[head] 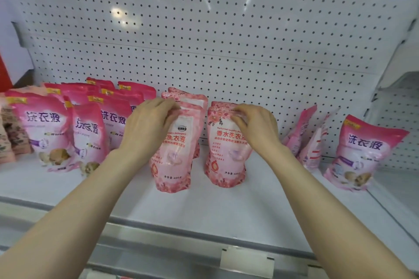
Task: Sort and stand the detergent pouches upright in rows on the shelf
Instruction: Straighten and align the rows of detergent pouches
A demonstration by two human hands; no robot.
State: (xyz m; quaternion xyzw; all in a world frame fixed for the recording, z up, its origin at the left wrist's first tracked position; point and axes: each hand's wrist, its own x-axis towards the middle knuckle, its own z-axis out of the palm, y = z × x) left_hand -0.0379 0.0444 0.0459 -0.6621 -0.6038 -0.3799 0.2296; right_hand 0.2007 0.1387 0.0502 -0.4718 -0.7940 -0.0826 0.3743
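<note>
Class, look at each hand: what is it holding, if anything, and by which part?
The left hand grips the left floral pouch by its top edge; the right hand grips the right floral pouch likewise at its top.

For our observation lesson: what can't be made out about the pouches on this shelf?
Head view only:
- Tops of left floral pouch and right floral pouch: covered by left hand and right hand gripping them.
- Rear pouches of the left group: hidden by front ones.
- Leftmost pouches: cut by left edge.
- Small print: blurred.
</note>
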